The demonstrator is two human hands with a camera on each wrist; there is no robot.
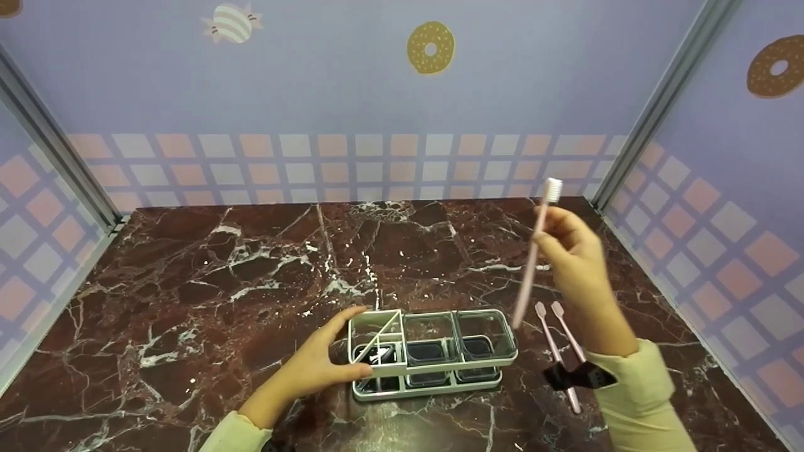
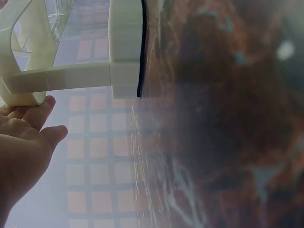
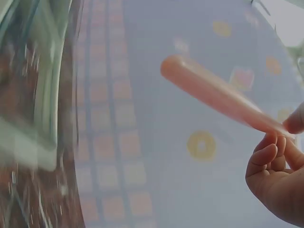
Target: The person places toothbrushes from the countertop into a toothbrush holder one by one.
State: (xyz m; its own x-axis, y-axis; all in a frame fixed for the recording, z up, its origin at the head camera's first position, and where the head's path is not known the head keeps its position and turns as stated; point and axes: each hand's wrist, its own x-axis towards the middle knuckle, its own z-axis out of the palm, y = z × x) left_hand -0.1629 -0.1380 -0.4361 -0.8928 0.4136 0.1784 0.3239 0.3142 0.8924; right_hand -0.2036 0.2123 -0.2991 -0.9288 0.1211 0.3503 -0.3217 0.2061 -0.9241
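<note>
We had the right hand [image 1: 575, 263] pinching a pink toothbrush [image 1: 531, 263] high on the handle, bristles up, tail near the right end of the holder [image 1: 455, 365]. The left hand [image 1: 323, 358] gripped the holder's left end. Risks we judged: the long tail could knock the rim if swung low; the small pinch could let it twist; the right sleeve [image 1: 634, 389] could nudge two other toothbrushes [image 1: 551, 342].

lilac walls [image 1: 333, 94] with checkered bands [image 1: 333, 145] enclose a dark-red marbled tabletop [image 1: 182, 282].
</note>
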